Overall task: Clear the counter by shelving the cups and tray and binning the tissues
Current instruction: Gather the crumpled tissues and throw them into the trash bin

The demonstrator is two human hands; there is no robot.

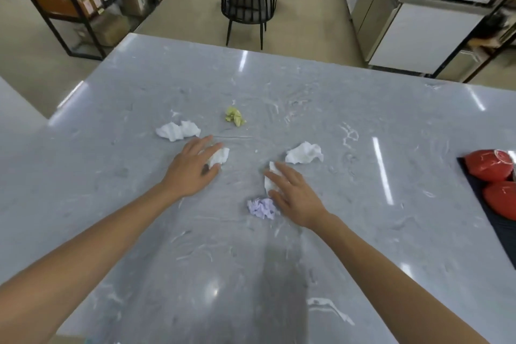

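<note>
Several crumpled tissues lie on the grey marble counter (363, 204). My left hand (192, 167) lies over a white tissue (220, 156), fingers bent around it. My right hand (293, 193) rests flat on another white tissue (269, 179). A lilac tissue (262, 208) sits just left of my right wrist. More white tissues lie at the left (178, 131) and right (305, 152), and a yellow-green one (235, 117) is farther back. At the right edge a black tray (499, 234) carries two upturned red cups, one behind (488, 166) and one nearer (501, 198).
Beyond the counter stands a black chair (245, 0) by a small round table. Metal shelving (83, 0) with boxes lines the left wall. Steel and white cabinets (413, 31) stand at the right.
</note>
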